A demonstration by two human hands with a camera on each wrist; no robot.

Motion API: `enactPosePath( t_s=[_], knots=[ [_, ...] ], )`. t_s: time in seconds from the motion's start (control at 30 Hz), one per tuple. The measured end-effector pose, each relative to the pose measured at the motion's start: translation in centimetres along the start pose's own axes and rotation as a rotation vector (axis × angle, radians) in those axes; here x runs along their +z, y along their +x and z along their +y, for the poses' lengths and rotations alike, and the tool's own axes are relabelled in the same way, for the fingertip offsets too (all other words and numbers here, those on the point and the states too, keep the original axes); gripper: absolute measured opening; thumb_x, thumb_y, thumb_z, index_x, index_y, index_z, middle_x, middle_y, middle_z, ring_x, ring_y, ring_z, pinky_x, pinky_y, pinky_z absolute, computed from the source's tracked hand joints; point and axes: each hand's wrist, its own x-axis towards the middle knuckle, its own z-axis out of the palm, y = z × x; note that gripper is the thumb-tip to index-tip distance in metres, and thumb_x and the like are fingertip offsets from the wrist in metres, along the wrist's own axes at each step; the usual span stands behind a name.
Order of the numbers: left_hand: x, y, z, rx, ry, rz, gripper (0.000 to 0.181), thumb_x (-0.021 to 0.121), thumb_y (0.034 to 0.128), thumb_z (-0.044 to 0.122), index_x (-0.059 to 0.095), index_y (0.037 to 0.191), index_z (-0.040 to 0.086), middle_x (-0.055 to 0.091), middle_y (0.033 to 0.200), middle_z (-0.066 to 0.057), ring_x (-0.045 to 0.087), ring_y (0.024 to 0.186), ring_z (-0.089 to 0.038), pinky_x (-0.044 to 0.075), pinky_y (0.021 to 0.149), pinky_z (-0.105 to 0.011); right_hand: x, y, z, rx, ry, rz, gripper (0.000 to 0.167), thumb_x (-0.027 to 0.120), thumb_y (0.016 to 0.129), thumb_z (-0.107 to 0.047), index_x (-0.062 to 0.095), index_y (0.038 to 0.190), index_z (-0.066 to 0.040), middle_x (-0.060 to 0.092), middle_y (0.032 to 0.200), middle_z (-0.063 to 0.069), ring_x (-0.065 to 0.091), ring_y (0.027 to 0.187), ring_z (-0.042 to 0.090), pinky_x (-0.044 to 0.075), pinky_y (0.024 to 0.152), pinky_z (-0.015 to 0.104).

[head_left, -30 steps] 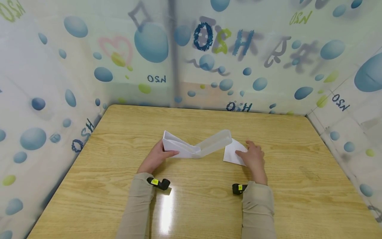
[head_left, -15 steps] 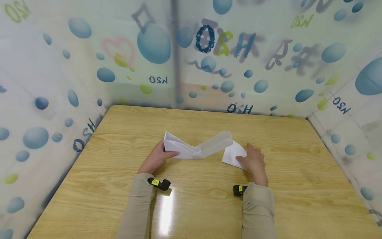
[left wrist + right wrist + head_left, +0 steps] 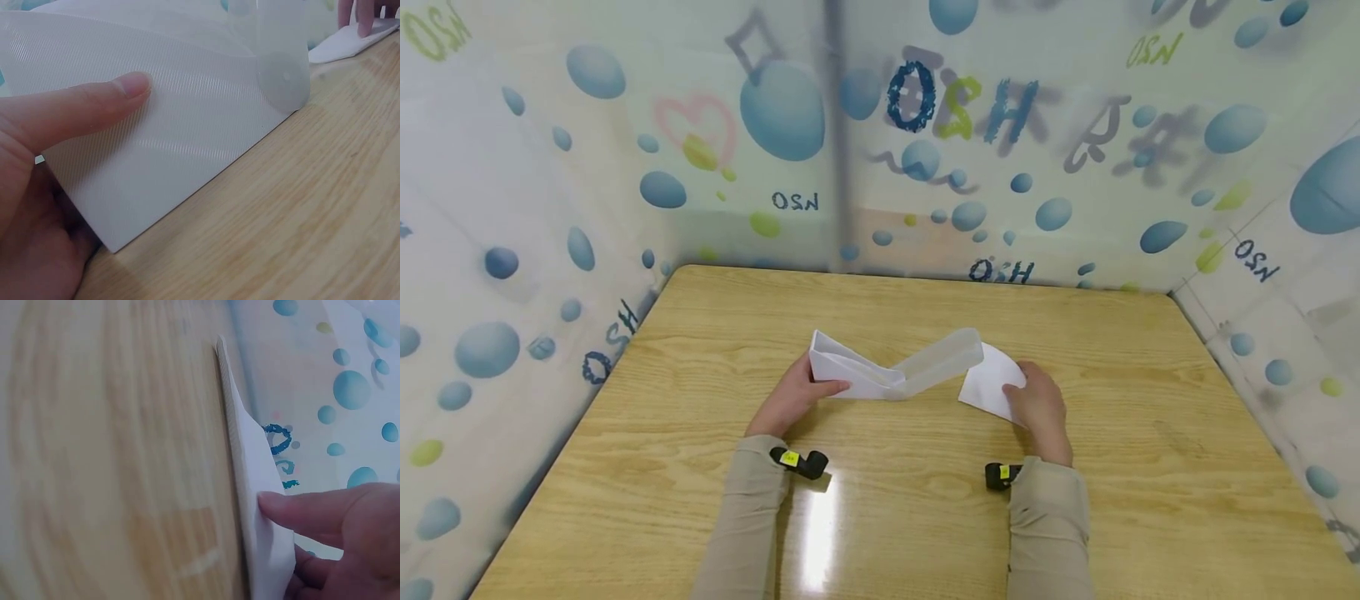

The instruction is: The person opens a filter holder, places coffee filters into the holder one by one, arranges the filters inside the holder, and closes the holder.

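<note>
A white ribbed case (image 3: pixel 859 379) stands on the table, its translucent lid (image 3: pixel 942 360) swung out to the right from the hinge end. My left hand (image 3: pixel 792 396) grips the case's left end, thumb along the near side (image 3: pixel 169 125). To the right, a white folded piece, perhaps a stack of paper (image 3: pixel 994 385), lies on the table just beside the lid's far end. My right hand (image 3: pixel 1037 408) holds its right edge; in the right wrist view the thumb presses the white piece (image 3: pixel 256 462), with the other fingers partly hidden behind it.
The wooden table (image 3: pixel 895 517) has a glare streak near its front. A patterned curtain (image 3: pixel 700 208) with blue drops and lettering stands behind the table's back edge and along both sides.
My right fingers have drawn in round the right edge of the white piece, which has turned slightly. The left hand and the case have stayed put.
</note>
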Motion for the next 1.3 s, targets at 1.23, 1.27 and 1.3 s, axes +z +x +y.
enactPosePath(
  t_s=[1.23,1.27,1.3],
  knots=[
    [0.05,0.01,-0.1,0.012,-0.003,0.009,0.05,0.074,0.0718,0.03,0.049,0.113,0.015,0.058,0.106,-0.006,0.055,0.098,-0.02,0.041,0.084,-0.038,-0.16,-0.05,0.18,0.051,0.105,0.185,0.028,0.051,0.091,-0.019,0.057,0.113,-0.004,0.057,0.107,0.015,0.051,0.093,0.03,0.039,0.078,0.042],
    [0.04,0.01,-0.09,0.013,-0.003,0.009,0.05,0.074,0.0718,0.03,0.049,0.113,0.015,0.058,0.106,-0.006,0.055,0.098,-0.02,0.041,0.084,-0.038,-0.18,-0.06,0.17,0.052,0.106,0.183,0.028,0.05,0.091,-0.02,0.057,0.114,-0.004,0.057,0.107,0.015,0.05,0.093,0.03,0.039,0.078,0.042],
    [0.02,0.02,-0.11,0.013,-0.004,0.008,0.051,0.074,0.0716,0.03,0.049,0.113,0.016,0.058,0.106,-0.006,0.055,0.098,-0.02,0.041,0.084,-0.038,-0.22,-0.08,0.18,0.051,0.108,0.184,0.028,0.05,0.091,-0.02,0.057,0.114,-0.004,0.057,0.107,0.015,0.051,0.093,0.03,0.039,0.078,0.042]
  ],
)
